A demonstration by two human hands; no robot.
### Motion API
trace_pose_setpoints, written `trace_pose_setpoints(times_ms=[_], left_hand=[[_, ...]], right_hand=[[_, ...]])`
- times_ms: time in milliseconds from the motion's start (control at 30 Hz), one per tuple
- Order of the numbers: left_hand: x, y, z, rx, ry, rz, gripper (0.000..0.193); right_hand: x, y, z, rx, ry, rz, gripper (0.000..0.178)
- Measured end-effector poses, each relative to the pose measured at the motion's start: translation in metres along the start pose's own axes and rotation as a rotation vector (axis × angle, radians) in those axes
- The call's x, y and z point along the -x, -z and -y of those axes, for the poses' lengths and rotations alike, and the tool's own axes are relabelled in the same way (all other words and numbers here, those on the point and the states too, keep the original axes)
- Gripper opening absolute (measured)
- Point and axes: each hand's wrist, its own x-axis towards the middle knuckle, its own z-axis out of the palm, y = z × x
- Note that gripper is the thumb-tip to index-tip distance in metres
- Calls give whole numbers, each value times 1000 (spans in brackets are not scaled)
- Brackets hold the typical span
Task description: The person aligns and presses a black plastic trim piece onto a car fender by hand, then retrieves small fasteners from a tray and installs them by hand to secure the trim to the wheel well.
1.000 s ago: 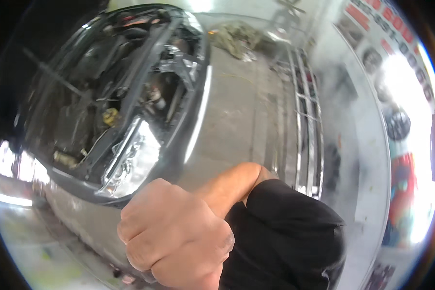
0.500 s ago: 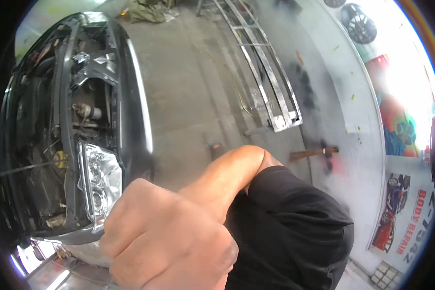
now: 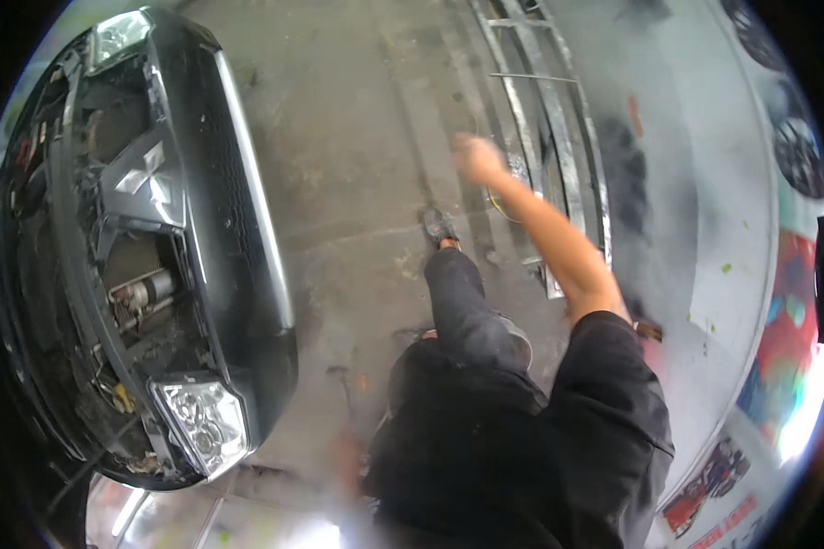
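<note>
My right hand (image 3: 481,160) is stretched out ahead above the concrete floor (image 3: 339,137), beside a metal frame (image 3: 557,110) lying there. Its fingers look curled in, slightly smeared by motion, and nothing shows in them. Low in the picture my left hand (image 3: 348,462) is a blur beside my black shirt (image 3: 458,439), its fingers impossible to make out. To my left stands the front of a dark car (image 3: 265,366) with its engine bay uncovered. A clear headlight (image 3: 206,425) sits at its near corner, and a silver emblem (image 3: 151,178) on its front.
My leg in dark trousers (image 3: 462,297) ends in a shoe (image 3: 439,224) on the floor. A hammer-like tool (image 3: 341,375) lies between me and the car. On the right runs a pale wall (image 3: 723,238) with wheels (image 3: 801,151) and posters (image 3: 710,485).
My right hand has swung from close in front of the camera out and away to the right. The view has shifted, bringing my leg, shoe and blurred left hand into sight.
</note>
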Motion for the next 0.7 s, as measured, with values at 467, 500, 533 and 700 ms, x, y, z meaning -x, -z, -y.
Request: trace_pose_setpoints(times_ms=[467, 500, 533, 700], left_hand=[[-129, 57, -215, 864, 758, 427, 38], [-128, 57, -221, 895, 790, 388, 38], [-122, 55, -227, 926, 816, 357, 38], [-52, 2, -211, 904, 515, 211, 35]], right_hand=[[-204, -1, -270, 854, 45, 217, 35], [-211, 5, -276, 890, 168, 189, 35], [-215, 11, -281, 868, 208, 212, 35], [-173, 26, -225, 652, 356, 299, 33]])
